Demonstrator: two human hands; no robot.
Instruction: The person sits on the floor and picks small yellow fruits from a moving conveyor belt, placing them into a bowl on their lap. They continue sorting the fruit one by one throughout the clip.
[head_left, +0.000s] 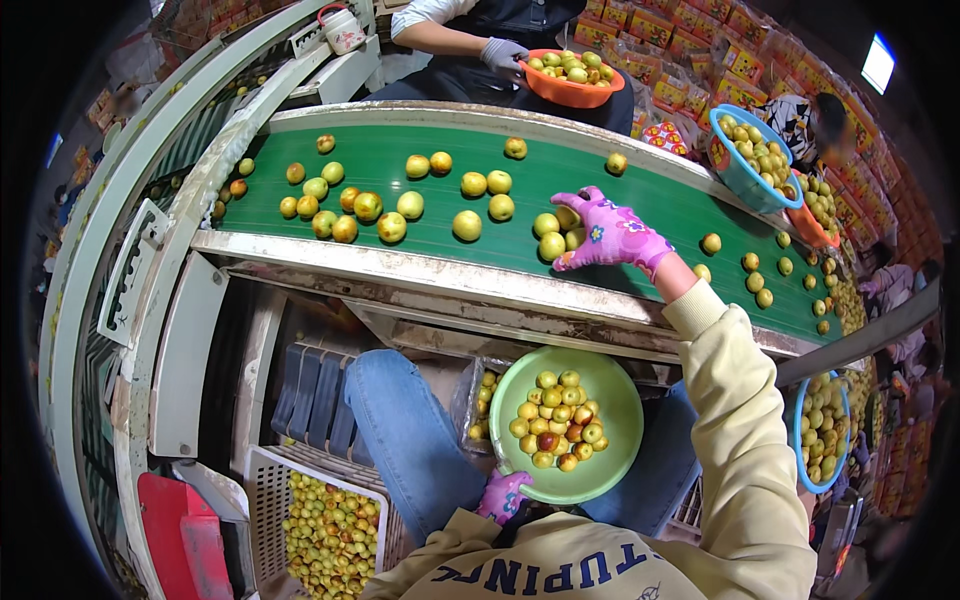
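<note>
My right hand, in a pink flowered glove, reaches over the green conveyor belt. Its thumb and fingers are spread around several yellow-green jujube-like fruits; whether it grips any is unclear. More such fruits lie scattered along the belt. My left hand, gloved alike, holds the near-left rim of a light green plastic basin on my lap. Several yellow and reddish fruits lie in the basin. The left fingers are partly hidden at the rim.
Across the belt, a co-worker's gloved hand holds an orange basin of fruit. A blue basin of fruit sits at the belt's far edge, another blue basin at right. A perforated crate of fruit stands lower left; a metal bar crosses at right.
</note>
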